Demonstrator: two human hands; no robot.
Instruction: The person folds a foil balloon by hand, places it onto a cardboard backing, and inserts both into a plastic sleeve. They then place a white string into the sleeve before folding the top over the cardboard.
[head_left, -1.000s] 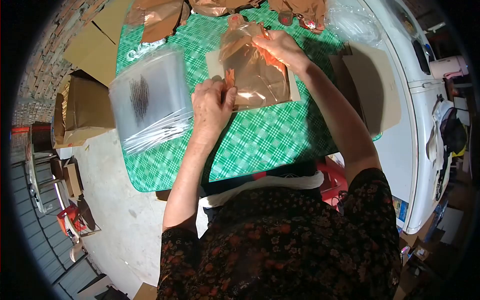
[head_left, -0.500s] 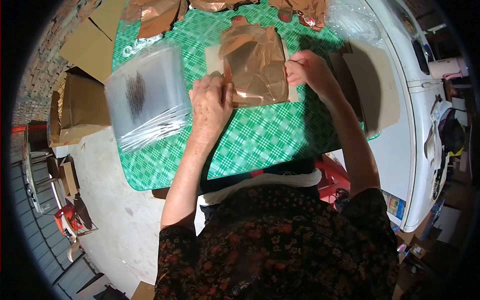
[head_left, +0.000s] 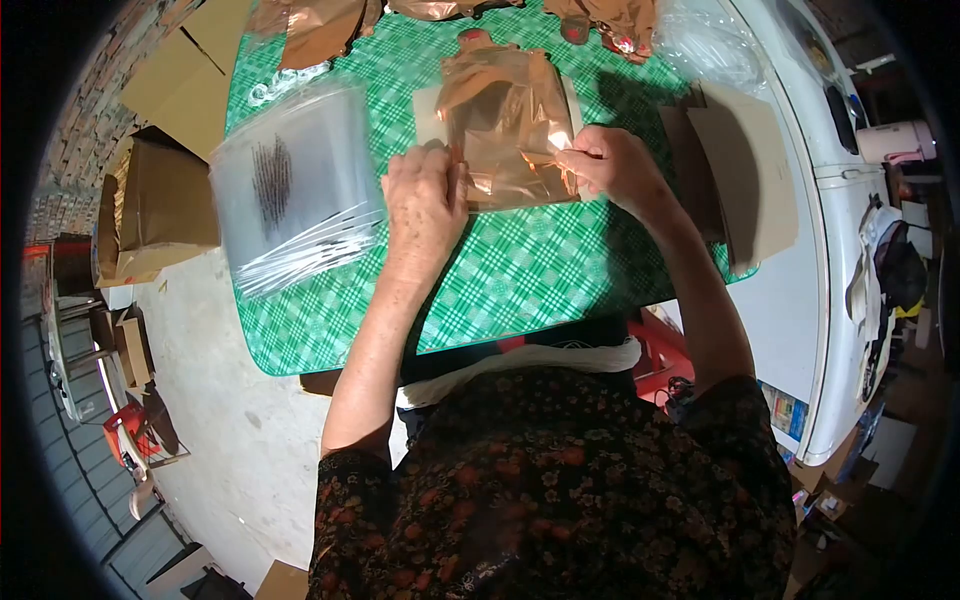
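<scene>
A shiny copper-coloured foil piece [head_left: 500, 110], which looks like a flat foil balloon, lies on a pale card [head_left: 430, 118] on the table. My left hand [head_left: 425, 185] rests palm down along its left edge, fingers lying on the card and thumb beside the foil. At the lower right edge, my right hand [head_left: 615, 168] pinches the foil between thumb and fingers, and the film creases there. A stack of clear plastic bags [head_left: 310, 180] with dark print lies left of my left hand.
More copper foil pieces [head_left: 325, 30] lie along the table's far side. Clear plastic film [head_left: 710, 50] sits at the far right, above brown cardboard sheets [head_left: 745, 165]. The table wears a green checked cloth [head_left: 540, 260]. A cardboard box [head_left: 165, 205] stands left, a white appliance [head_left: 835, 300] right.
My right hand has moved slightly down and left, pulling the foil's right edge inward. The foil looks flatter and smoother at the top. My left hand has barely shifted.
</scene>
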